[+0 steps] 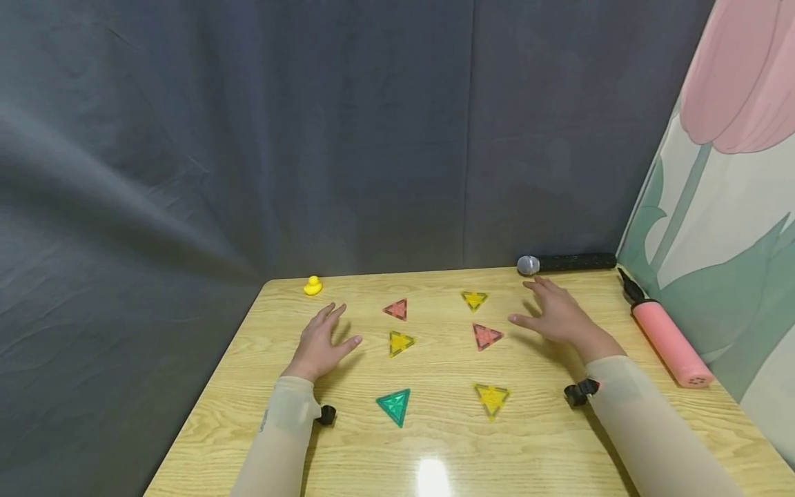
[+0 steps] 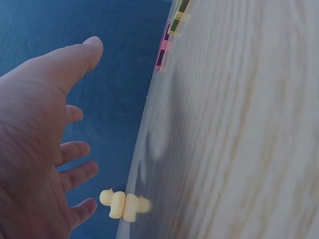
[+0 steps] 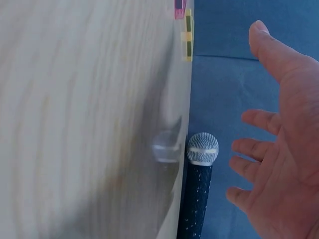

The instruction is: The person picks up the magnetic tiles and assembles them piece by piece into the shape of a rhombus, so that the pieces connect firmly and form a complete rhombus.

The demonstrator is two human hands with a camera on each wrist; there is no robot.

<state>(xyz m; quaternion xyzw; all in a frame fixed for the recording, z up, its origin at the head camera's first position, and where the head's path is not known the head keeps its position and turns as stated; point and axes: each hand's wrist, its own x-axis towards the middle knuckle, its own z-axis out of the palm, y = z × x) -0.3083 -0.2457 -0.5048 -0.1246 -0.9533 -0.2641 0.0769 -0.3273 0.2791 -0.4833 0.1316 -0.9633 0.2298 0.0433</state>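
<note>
My left hand [image 1: 321,346] hovers over the left part of the table, thumb and fingers spread, holding nothing. Nearest to it are a yellow triangle tile [image 1: 400,343], a red triangle tile [image 1: 397,309] and, behind, a small yellow rubber duck [image 1: 313,286]. On the right, my right hand [image 1: 555,314] is held above the tabletop with relaxed fingers and nothing in them. Beside it lie another red triangle tile [image 1: 486,336] and a yellow one [image 1: 475,300]. Closer to me lie a green triangle tile [image 1: 395,406] and a third yellow tile [image 1: 492,399].
A microphone [image 1: 571,263] lies along the table's back edge, beyond the right hand. At the right side rests a pink hand pump [image 1: 672,342] with a black nozzle. Behind the wooden table [image 1: 248,428] hangs a dark curtain [image 1: 373,138]; a flower-patterned wall covering [image 1: 739,228] stands on the right.
</note>
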